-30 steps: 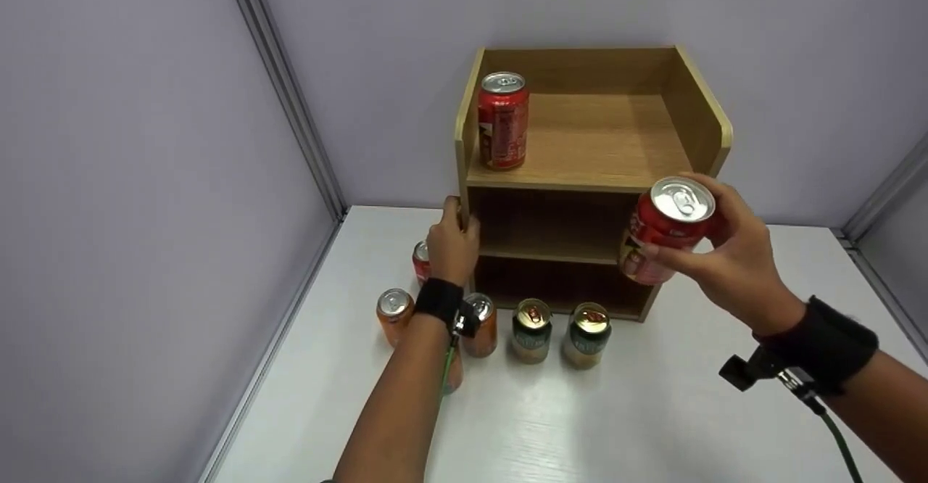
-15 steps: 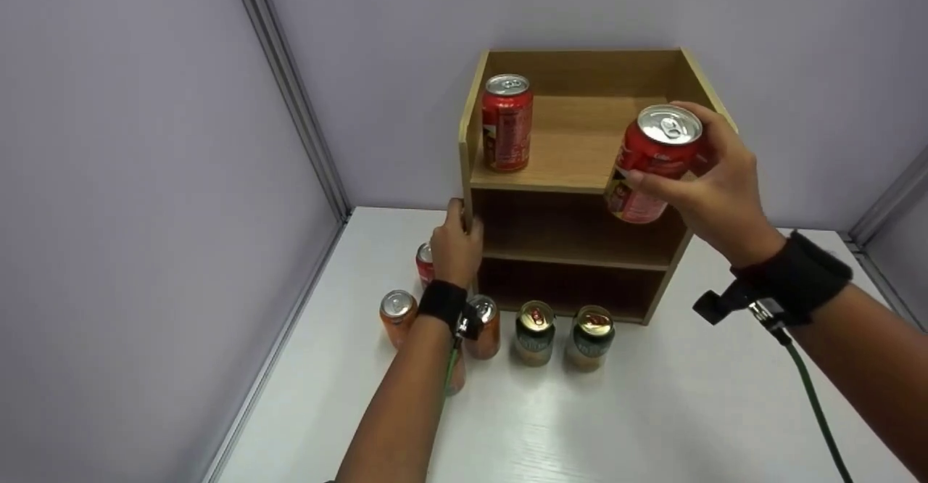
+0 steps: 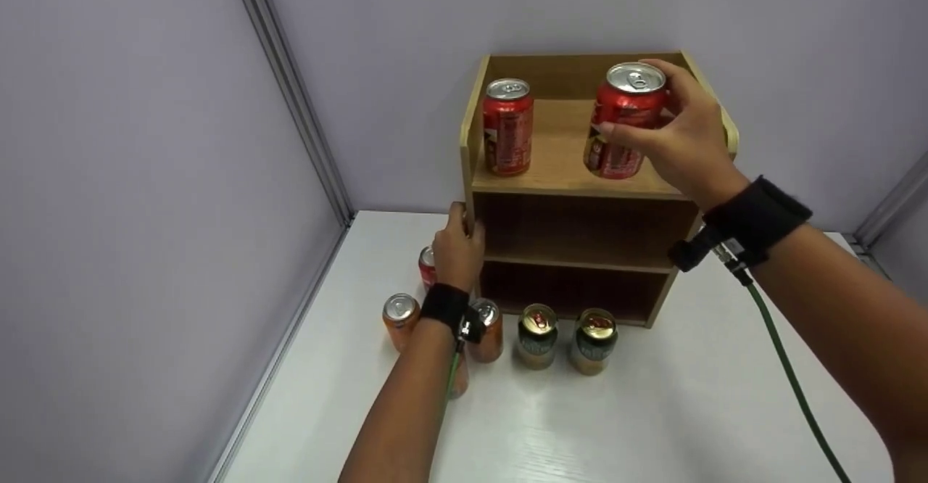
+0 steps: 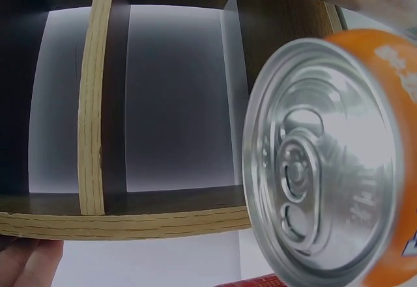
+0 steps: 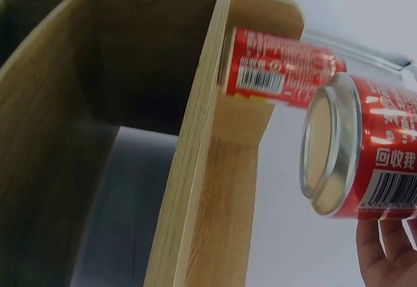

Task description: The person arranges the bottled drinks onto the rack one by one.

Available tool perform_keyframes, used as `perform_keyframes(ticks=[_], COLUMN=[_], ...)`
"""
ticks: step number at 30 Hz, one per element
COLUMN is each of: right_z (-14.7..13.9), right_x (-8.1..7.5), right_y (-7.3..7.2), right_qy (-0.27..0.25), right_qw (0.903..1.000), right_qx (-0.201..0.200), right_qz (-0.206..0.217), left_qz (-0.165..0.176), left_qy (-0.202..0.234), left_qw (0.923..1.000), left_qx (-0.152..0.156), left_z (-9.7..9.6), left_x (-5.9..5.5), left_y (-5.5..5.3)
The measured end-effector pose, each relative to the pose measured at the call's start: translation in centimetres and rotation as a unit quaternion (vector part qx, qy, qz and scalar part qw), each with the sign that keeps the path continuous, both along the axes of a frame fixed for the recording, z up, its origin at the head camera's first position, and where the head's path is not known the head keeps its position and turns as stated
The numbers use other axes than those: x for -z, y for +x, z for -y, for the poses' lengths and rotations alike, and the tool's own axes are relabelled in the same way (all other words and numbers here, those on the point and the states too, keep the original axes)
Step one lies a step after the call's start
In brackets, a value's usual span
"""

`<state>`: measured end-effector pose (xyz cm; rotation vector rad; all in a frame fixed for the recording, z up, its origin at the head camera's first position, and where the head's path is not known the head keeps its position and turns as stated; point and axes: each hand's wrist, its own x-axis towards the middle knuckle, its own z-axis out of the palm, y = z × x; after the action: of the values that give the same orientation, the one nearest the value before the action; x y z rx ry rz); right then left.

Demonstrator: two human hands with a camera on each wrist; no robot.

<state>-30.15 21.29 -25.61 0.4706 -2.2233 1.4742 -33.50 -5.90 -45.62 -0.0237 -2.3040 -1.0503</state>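
Observation:
My right hand (image 3: 685,138) holds a red soda can (image 3: 625,113) upright in the air, over the front of the top level of a wooden shelf unit (image 3: 580,193). In the right wrist view the held can's underside (image 5: 320,147) shows, apart from the wood. A second red can (image 3: 508,135) stands at the left of that top level, against the side panel. My left hand (image 3: 459,254) grips the unit's left side panel lower down, thumb on the inner side; some of its fingers are hidden behind the panel.
Orange cans (image 3: 401,320) stand left of and in front of the unit; one is mostly hidden by my left forearm. Two green cans with gold tops (image 3: 537,338) stand before the lowest level. Another red can (image 3: 427,265) stands partly behind my left hand. A wall (image 3: 580,4) rises behind.
My right hand has lifted the red can up and leftward, from beside the unit's middle level to over its top level. The left hand keeps its grip on the side panel.

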Motion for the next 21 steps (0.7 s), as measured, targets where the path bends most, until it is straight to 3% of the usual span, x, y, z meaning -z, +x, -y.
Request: perform_keyframes(ticks=[9, 21], right_z=[0.9, 1.6], right_x=[0.2, 0.5], right_y=[-3.0, -5.1], right_qy=[-0.002, 0.017], right_qw=[0.9998, 0.9982], right_qx=[0.008, 0.025], right_qz=[0.019, 0.051], left_qz=[-0.009, -0.008], left_qy=[-0.017, -0.016], left_qw=[0.9998, 0.9998], left_qx=[-0.006, 0.001], left_z=[0.2, 0.0], left_x=[0.1, 0.0], left_y=[0.1, -0.1])
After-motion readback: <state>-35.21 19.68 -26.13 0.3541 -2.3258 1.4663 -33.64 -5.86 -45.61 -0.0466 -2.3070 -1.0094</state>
